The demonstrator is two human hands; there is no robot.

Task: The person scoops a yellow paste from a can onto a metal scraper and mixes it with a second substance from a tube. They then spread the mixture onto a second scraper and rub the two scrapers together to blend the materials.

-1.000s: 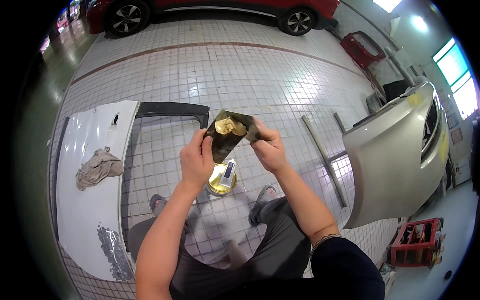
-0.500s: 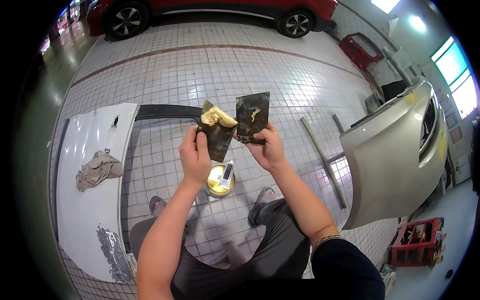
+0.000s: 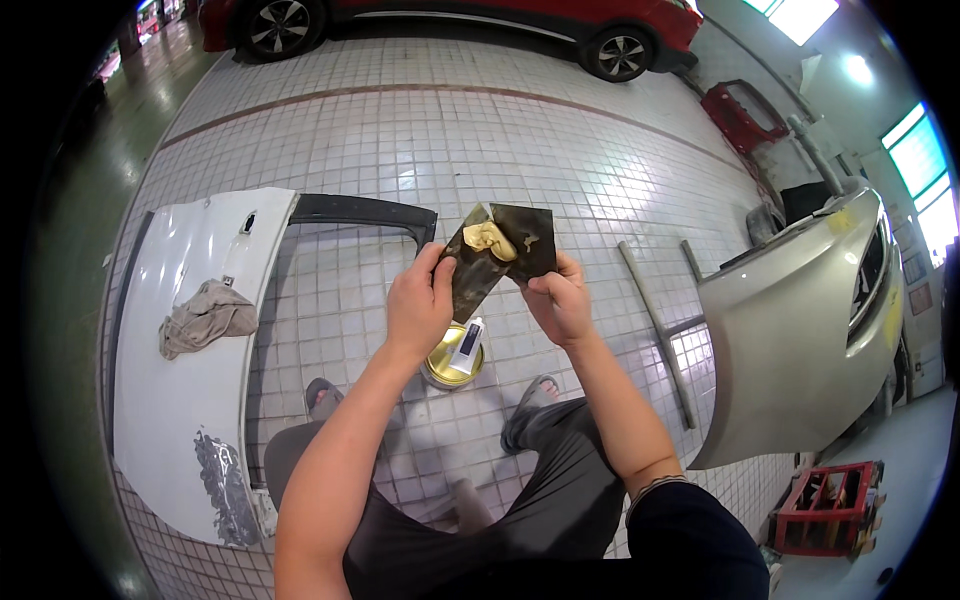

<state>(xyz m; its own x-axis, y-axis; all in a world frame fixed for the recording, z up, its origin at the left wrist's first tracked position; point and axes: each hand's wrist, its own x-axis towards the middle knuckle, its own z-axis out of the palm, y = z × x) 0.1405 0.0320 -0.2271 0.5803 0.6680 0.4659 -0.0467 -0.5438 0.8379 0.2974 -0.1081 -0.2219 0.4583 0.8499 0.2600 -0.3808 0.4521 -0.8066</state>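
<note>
My left hand [image 3: 421, 304] is closed around a dark flat putty spreader [image 3: 474, 287], thumb on its upper face. A lump of yellowish body filler [image 3: 487, 240] sits near its far edge. In my right hand [image 3: 561, 302] is a second dark putty spreader [image 3: 538, 232], gripped at its near edge and lightly smeared with filler. The two spreaders meet or overlap at the lump; exact contact is hard to tell. Below my hands, a round tin with a gold lid [image 3: 442, 374] stands on the floor, and a white and dark-blue tube [image 3: 467, 347] lies on it.
A white car door [image 3: 180, 400] lies at left, bearing a crumpled grey rag [image 3: 208, 320] and a grey patch. Metal stand bars [image 3: 655, 330] and a silver bumper [image 3: 780, 350] are at right. A red car [image 3: 460, 12] stands far ahead, a red crate-like frame [image 3: 825, 508] lower right.
The two spreaders have come together at the filler, which is now more bunched up. Both hands appear slightly further right, though the whole view has shifted too.
</note>
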